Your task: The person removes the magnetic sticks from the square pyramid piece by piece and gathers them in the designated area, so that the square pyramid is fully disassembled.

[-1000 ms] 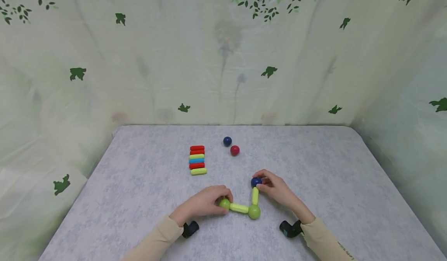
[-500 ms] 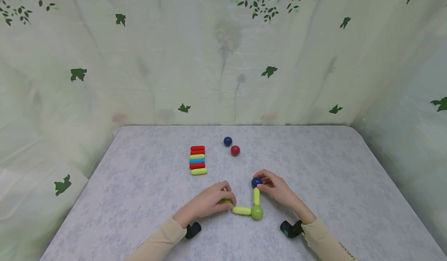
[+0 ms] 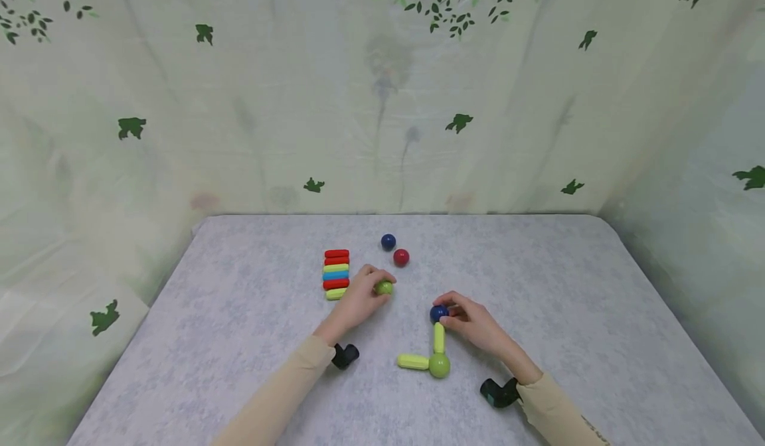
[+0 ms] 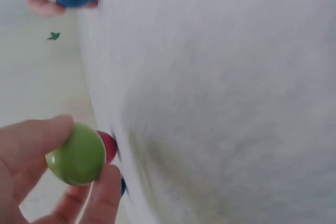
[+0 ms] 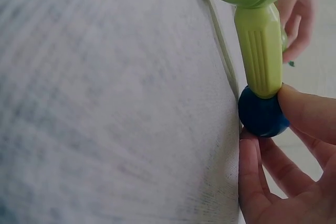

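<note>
My left hand point(image 3: 361, 295) pinches a green ball point(image 4: 79, 155) between thumb and fingers, beside the row of sticks. Farther right, my right hand point(image 3: 473, 320) grips a blue ball point(image 5: 262, 113), its thumb right where a yellow-green stick point(image 5: 258, 51) joins the ball. That stick runs back to a second green ball point(image 3: 439, 366) lying at the corner of an L. From this corner ball another yellow-green stick point(image 3: 413, 362) points left, its outer end bare.
Red, blue and yellow-green sticks point(image 3: 336, 268) lie stacked in a row left of centre, the nearest partly behind my left hand. A loose blue ball point(image 3: 388, 241) and a red ball point(image 3: 401, 257) sit toward the back of the cloth-covered table point(image 3: 526, 267).
My left hand has pulled the green ball off the left stick's end and carried it away toward the back. My right hand has stayed at the blue ball.
</note>
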{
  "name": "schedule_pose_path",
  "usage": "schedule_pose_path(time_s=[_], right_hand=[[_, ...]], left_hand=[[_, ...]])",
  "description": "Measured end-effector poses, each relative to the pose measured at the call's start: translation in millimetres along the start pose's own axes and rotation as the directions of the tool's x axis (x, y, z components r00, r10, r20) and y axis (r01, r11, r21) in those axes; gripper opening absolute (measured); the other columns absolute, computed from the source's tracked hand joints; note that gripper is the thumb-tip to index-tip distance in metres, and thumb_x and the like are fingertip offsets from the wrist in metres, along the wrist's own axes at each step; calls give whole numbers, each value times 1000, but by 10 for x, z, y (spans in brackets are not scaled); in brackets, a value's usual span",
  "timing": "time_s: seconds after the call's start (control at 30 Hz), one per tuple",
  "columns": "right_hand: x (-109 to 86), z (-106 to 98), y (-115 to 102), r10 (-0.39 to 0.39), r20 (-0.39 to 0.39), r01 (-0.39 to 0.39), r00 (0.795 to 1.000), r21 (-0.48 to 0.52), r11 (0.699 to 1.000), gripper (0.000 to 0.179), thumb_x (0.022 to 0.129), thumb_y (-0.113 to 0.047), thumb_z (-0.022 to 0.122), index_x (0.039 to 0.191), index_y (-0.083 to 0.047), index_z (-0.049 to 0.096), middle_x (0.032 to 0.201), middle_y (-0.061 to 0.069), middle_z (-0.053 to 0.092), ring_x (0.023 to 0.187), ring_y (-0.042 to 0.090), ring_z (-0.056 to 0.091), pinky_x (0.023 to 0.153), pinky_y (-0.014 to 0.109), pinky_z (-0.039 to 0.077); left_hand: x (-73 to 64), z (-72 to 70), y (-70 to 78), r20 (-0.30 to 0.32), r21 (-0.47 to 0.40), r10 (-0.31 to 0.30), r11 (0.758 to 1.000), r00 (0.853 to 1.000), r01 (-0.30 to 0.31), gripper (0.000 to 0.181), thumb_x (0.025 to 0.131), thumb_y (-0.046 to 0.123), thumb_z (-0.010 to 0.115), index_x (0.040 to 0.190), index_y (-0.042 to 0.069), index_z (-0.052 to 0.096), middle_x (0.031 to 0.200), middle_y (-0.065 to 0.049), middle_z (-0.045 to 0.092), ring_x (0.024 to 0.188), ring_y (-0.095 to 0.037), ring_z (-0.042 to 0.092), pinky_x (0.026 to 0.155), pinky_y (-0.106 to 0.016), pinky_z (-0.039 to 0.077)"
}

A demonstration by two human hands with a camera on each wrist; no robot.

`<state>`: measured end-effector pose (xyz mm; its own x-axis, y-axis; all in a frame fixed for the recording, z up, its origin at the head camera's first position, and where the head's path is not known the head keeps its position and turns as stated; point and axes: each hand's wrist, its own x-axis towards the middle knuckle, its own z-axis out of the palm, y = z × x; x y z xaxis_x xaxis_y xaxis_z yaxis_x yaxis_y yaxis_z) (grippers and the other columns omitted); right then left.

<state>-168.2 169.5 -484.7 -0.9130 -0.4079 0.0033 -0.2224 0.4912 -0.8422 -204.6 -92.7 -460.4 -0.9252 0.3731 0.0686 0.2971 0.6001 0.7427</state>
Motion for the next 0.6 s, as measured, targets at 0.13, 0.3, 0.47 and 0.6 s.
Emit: schedule_pose_path(time_s=[0.13, 0.3, 0.47, 0.6], right_hand=[[-7, -2, -7, 0, -1, 0, 1000, 27, 1000, 23, 95, -14, 60, 118, -11, 59, 115, 5, 59, 94, 19, 55, 82, 38, 47], [-18, -6, -19, 4, -3, -4, 1000, 42, 999, 24, 95, -14, 60, 118, -11, 59, 116, 5, 59, 94, 19, 55, 82, 36, 47], [-36, -11, -78, 14, -2, -14, 1000, 36, 999, 25, 95, -9, 59, 120, -8, 58, 117, 7, 59, 95, 20, 54, 81, 36, 46], [-81, -52, -247, 9, 10, -9, 1000, 40, 999, 25, 95, -3, 57, 120, -1, 57, 117, 14, 58, 96, 26, 54, 81, 36, 47]], left_hand=[[227, 5, -21, -77, 34, -92, 995, 993, 95, 27, 89, 7, 67, 115, 9, 62, 106, -7, 52, 90, -21, 50, 78, -33, 48], [441, 31, -66, -157, 42, -146, 987, 977, 154, 29, 89, 10, 67, 117, 9, 61, 111, -7, 56, 95, -22, 51, 84, -35, 47], [567, 71, -99, -213, 51, -169, 982, 962, 184, 30, 89, 9, 66, 119, 8, 61, 115, -8, 60, 99, -23, 53, 89, -36, 46], [616, 90, -106, -224, 56, -195, 976, 955, 213, 31, 90, 9, 65, 120, 8, 59, 116, -9, 58, 100, -22, 52, 91, -36, 46]])
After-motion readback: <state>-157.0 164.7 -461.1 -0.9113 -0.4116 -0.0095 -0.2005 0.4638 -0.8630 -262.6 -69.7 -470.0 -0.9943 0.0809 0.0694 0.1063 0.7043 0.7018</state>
